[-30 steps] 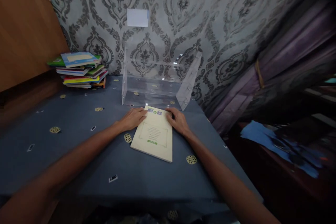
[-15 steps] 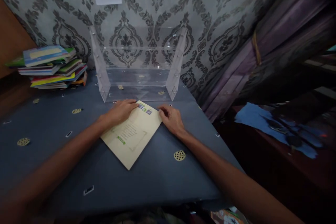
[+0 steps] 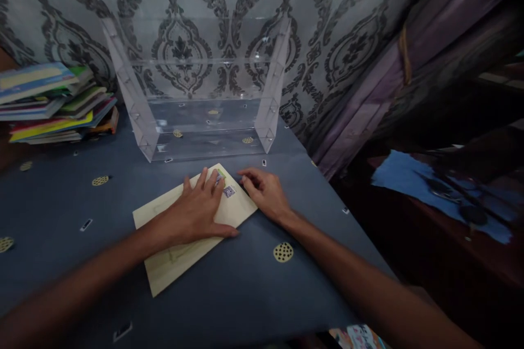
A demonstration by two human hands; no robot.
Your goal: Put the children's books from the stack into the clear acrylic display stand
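Note:
A cream-coloured book (image 3: 239, 208) lies flat and slanted on the table, its printed back cover up, with a QR code near its far corner. My left hand (image 3: 196, 210) rests on the cover, fingers spread and thumb stretched to the right; it hides most of the print and part of the green-and-barcode patch. Just beyond the book's right edge is my right hand (image 3: 266, 191). Its fingers are curled in toward the thumb beside that edge, and nothing shows between them. Behind both hands stands a clear acrylic rack (image 3: 268, 103) with stepped tiers.
An uneven stack of books (image 3: 57, 103) sits at the table's back left. Patterned wallpaper rises behind the rack. A tied purple curtain (image 3: 368, 103) hangs to the right. Past the table's right edge, a blue cloth (image 3: 405, 174) lies lower down, with dark items on it.
The book has turned clockwise on the table. My left hand has moved from its upper left edge onto the cover, fingers now spread. My view has shifted closer.

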